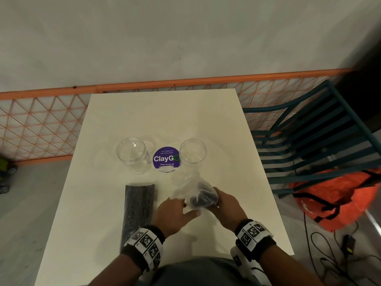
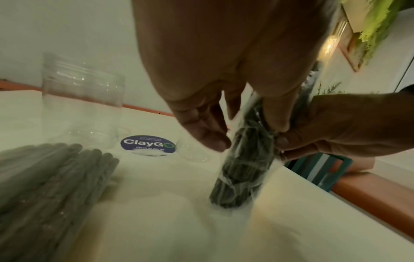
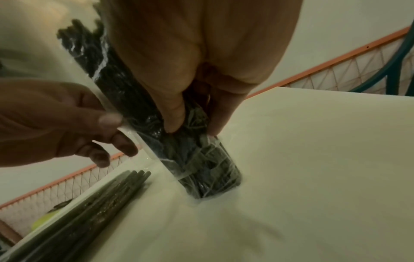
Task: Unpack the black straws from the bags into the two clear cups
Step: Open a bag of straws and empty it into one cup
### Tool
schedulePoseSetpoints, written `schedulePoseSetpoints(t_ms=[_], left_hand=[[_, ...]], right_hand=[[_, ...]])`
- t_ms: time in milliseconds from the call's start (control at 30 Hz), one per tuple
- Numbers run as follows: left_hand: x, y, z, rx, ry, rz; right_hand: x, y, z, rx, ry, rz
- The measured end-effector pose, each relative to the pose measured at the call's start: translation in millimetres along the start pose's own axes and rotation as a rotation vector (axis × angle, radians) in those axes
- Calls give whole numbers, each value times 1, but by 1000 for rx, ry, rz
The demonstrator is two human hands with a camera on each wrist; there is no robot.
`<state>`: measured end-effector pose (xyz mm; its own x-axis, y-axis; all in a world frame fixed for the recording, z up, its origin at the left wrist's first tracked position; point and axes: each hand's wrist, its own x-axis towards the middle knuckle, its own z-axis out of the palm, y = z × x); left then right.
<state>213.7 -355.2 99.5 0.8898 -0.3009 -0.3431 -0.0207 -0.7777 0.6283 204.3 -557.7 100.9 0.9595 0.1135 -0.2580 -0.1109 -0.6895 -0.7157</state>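
Note:
Two clear cups, the left cup (image 1: 132, 154) (image 2: 82, 99) and the right cup (image 1: 192, 151), stand with nothing in them at mid-table. One clear bag of black straws (image 1: 139, 205) (image 2: 51, 186) (image 3: 100, 203) lies flat at the left. A second bag of black straws (image 1: 198, 195) (image 2: 244, 159) (image 3: 201, 173) stands on end on the white table (image 1: 237, 182). My right hand (image 1: 214, 200) (image 3: 193, 129) grips it around the bundle. My left hand (image 1: 186, 206) (image 2: 246, 135) (image 3: 121, 134) pinches the bag's plastic beside the bundle. Loose plastic rises toward the right cup.
A round purple ClayGo sticker (image 1: 166, 158) lies between the cups. A teal slatted chair (image 1: 309, 141) and an orange bag (image 1: 340, 195) stand right of the table, with cables (image 1: 329, 254) on the floor. An orange mesh fence (image 1: 41, 124) runs behind.

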Motion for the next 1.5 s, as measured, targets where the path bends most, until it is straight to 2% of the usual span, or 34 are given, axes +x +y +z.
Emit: schedulePoseSetpoints(t_ms=[67,133,200,300,367,433,467,633,800,933,1067,1133,1267,1400,1500], left_hand=[[-2,9,-2,-183,102,39],[-1,19,-8,-293,145,84],[2,21,-9,-277,164,125],[10,10,-5,-160,156,110],[11,7,-1,-115,126,149],[9,11,-3,-169,125,177],[7,12,-4,-201,140,179],[5,17,-8,-286,105,140],[5,15,-9,-192,125,135],[12,2,0,-187,84,90],[11,3,3,-29,78,159],[12,6,2,4,88,215],[13,6,0,-308,17,257],[5,3,-3,-183,59,236],[5,-2,-3,-61,-17,242]], right_hand=[[-1,-4,-2,-24,44,28],[-1,-6,0,-81,29,67],[-1,-7,1,-159,-43,118],[-1,-10,1,-341,-133,131],[-3,-11,-2,-260,-104,72],[-7,-13,-4,-60,-65,20],[-7,-14,-4,-33,-59,13],[-3,-13,0,-257,-82,41],[-8,-14,-2,-53,-8,-17],[-11,-18,-9,-91,-102,-94],[-10,-15,-6,211,22,-16],[-8,-13,-2,144,38,9],[-9,-18,-8,-14,-60,-37],[-10,-14,-9,92,-27,-3],[-12,-9,-9,109,-2,-28]])
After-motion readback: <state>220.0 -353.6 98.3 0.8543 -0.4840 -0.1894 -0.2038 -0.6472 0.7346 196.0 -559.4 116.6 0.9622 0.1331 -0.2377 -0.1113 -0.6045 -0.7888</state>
